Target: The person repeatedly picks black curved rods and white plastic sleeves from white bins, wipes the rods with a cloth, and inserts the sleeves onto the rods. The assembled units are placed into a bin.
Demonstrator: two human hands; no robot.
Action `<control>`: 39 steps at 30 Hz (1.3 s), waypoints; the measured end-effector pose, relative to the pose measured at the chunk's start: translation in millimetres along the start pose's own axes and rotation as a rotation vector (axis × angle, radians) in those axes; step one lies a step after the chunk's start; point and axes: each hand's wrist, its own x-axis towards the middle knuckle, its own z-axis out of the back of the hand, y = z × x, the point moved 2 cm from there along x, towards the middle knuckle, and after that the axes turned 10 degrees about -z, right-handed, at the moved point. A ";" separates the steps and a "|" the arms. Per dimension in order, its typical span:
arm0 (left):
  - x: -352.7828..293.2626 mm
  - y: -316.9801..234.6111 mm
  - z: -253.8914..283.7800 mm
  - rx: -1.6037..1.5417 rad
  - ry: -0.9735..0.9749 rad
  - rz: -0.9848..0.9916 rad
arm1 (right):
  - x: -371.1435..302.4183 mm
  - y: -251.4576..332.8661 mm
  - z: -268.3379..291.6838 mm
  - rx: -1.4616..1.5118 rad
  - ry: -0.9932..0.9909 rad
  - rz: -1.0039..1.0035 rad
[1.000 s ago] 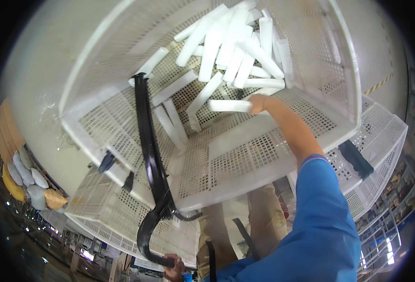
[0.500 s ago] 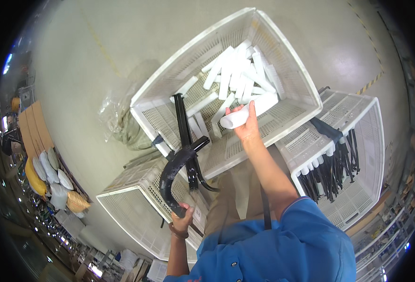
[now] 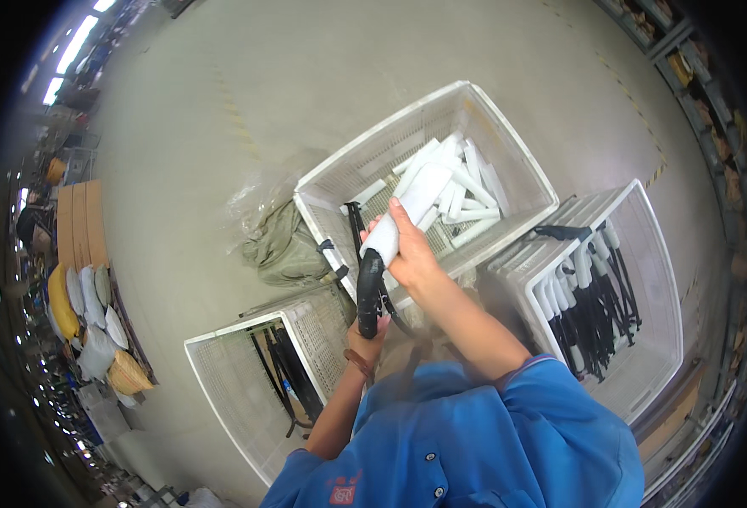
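Note:
A black curved tube (image 3: 369, 292) stands upright in front of my body, its lower part in my closed left hand (image 3: 368, 335). My right hand (image 3: 406, 254) wraps round a long white foam sleeve (image 3: 423, 193). The sleeve's near end meets the upper end of the tube and seems to sit over it. Under the sleeve is a white mesh crate (image 3: 373, 159) holding several loose white sleeves (image 3: 475, 188). A straight black bar (image 3: 355, 222) leans inside the crate's left corner, partly hidden by my hand and the tube.
To the right, a white crate (image 3: 657, 339) holds several black parts (image 3: 589, 334) with white sleeves on them. On the left, another crate (image 3: 246, 377) contains black parts. A crumpled grey-green cloth (image 3: 282, 254) lies on the floor beside the middle crate.
My right hand has brought the white sleeve to the black tube's end. My left hand has moved inward and turned the tube upright. The whole view has shifted.

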 end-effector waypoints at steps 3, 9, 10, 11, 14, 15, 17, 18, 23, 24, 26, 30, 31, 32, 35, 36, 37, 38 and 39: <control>4.8 -32.6 33.8 -0.102 0.043 -0.116 | -70.1 20.1 -14.9 -0.690 0.176 -0.028; -22.4 -122.7 117.7 -0.412 0.457 0.176 | -179.5 83.4 -34.3 -2.061 -0.207 1.890; -32.8 -136.3 123.9 -0.409 0.545 0.168 | -180.6 84.5 -36.9 -2.120 -0.144 1.816; -43.3 -147.2 125.9 -0.415 0.574 0.167 | -184.5 88.2 -40.4 -2.202 -0.075 1.717; -76.1 -162.7 122.9 -0.434 0.606 0.174 | -201.6 95.2 -49.9 -2.208 0.245 1.147; -85.3 -163.8 122.2 -0.406 0.607 0.163 | -209.1 95.7 -50.9 -2.207 0.314 0.836; -106.3 -162.4 118.2 -0.337 0.620 0.189 | -233.7 101.0 -51.3 -2.189 0.441 0.348; -117.3 -161.6 113.2 -0.282 0.598 0.166 | -245.7 102.0 -50.6 -2.180 0.510 0.264; -162.9 -168.7 65.6 -0.229 0.597 0.026 | -276.2 93.7 -34.5 -2.283 0.553 0.342; -166.7 -169.3 58.4 -0.228 0.603 0.098 | -278.8 87.8 -30.9 -2.341 0.453 0.637; -176.2 -170.3 41.2 -0.209 0.616 0.161 | -287.5 73.4 -22.6 -2.489 0.423 1.139; -198.7 -164.6 6.2 -0.210 0.576 0.237 | -303.9 6.2 12.9 -2.584 0.846 1.934; -204.0 -162.7 0.2 -0.219 0.609 0.282 | -310.5 -4.6 26.3 -2.604 0.904 1.925; -208.5 -161.0 -6.6 -0.271 0.625 0.295 | -309.7 -7.2 34.8 -2.739 0.884 1.824; -216.3 -160.7 -11.3 -0.365 0.623 0.350 | -311.4 8.7 47.5 -2.751 1.039 1.638; -217.1 -161.5 -11.0 -0.401 0.635 0.358 | -311.4 22.9 48.6 -2.773 1.088 1.548; -217.9 -163.8 -11.2 -0.495 0.676 0.337 | -314.0 42.4 47.1 -2.637 1.018 1.546; -217.4 -164.5 -9.3 -0.531 0.675 0.390 | -318.4 64.0 44.4 -2.538 0.941 1.516; -218.0 -165.4 -7.7 -0.529 0.658 0.406 | -319.4 85.6 42.8 -2.575 0.595 1.302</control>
